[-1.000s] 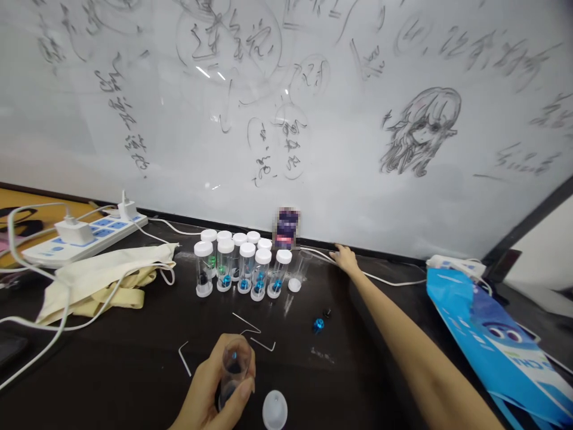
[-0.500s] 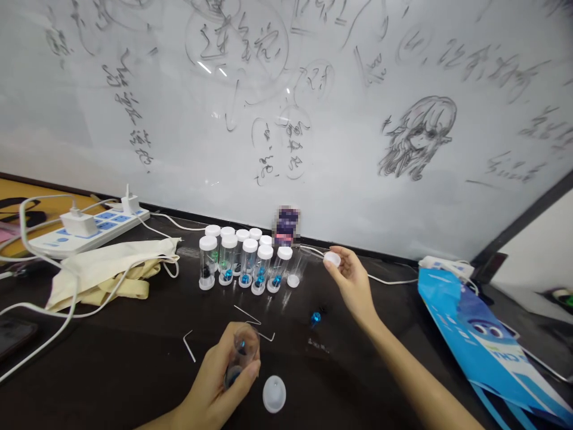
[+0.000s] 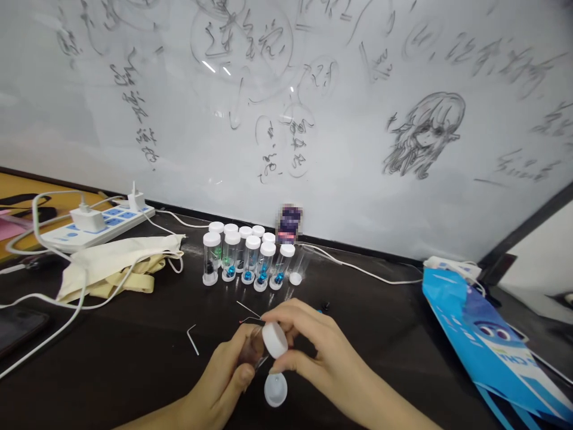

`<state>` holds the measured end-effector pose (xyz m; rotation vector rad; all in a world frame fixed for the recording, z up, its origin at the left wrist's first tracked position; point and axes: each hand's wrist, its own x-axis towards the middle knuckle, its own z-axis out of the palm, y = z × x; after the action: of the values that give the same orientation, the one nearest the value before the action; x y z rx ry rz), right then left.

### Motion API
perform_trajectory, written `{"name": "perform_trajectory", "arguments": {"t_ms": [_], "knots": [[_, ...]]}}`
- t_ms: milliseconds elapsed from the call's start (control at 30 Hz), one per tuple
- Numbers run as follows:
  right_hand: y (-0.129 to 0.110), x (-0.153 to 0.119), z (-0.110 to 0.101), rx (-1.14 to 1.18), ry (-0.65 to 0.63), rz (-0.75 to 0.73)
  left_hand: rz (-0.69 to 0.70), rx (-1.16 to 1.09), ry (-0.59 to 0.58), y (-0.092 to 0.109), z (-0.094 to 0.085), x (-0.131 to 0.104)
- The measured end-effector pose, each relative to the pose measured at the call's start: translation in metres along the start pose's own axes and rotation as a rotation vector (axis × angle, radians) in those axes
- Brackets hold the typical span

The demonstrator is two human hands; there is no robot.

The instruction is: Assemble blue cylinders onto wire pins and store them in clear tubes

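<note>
My left hand is wrapped round a clear tube at the lower middle, its open end tilted to the right. In my right hand a white cap is pinched between thumb and fingers, right at the tube's mouth; whether it is seated on the tube I cannot tell. Just below the hands a second white cap lies on the dark table. The tube's contents are mostly hidden by my fingers. Several capped clear tubes with blue, green or black pieces stand behind the hands.
An uncapped tube stands right of the group. Thin hex keys lie left and behind the hands. A power strip and cream cloth bag are at the left, a blue bag at the right. A whiteboard rises behind.
My right hand has come from beside the standing tubes down to my left hand, bringing the white cap to the tube's mouth. The held tube has tilted to the right.
</note>
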<state>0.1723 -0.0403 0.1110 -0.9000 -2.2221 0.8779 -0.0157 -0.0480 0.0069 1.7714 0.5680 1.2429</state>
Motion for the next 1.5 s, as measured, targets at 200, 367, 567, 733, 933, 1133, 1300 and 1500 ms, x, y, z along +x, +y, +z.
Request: {"name": "perform_trajectory", "arguments": {"t_ms": [200,367,567,733,933,1133,1300,1500], "knots": [[-0.006,0.0,-0.004,-0.044,-0.047,-0.021,0.069,0.076,-0.026,0.008,0.001,0.002],[-0.013,-0.003,-0.005,-0.104,-0.063,-0.068,0.077,0.1,-0.055,0.01,0.001,0.002],[-0.01,-0.002,-0.004,-0.118,-0.05,-0.08,-0.016,-0.002,-0.103,0.009,0.001,0.002],[0.006,0.0,-0.003,-0.03,0.103,0.038,-0.2,-0.347,0.021,-0.002,0.005,0.004],[0.025,0.008,-0.01,0.256,0.228,0.19,-0.281,-0.72,0.182,-0.012,0.004,0.015],[0.056,0.017,0.001,0.441,0.156,0.313,-0.241,-0.683,0.24,-0.007,0.0,0.015],[0.074,0.017,0.012,-0.345,-0.025,0.144,-0.184,-0.553,0.364,-0.005,-0.002,0.016],[0.075,0.01,0.028,-0.958,-0.27,-0.026,-0.217,-0.443,0.511,-0.011,-0.006,0.019]]}}
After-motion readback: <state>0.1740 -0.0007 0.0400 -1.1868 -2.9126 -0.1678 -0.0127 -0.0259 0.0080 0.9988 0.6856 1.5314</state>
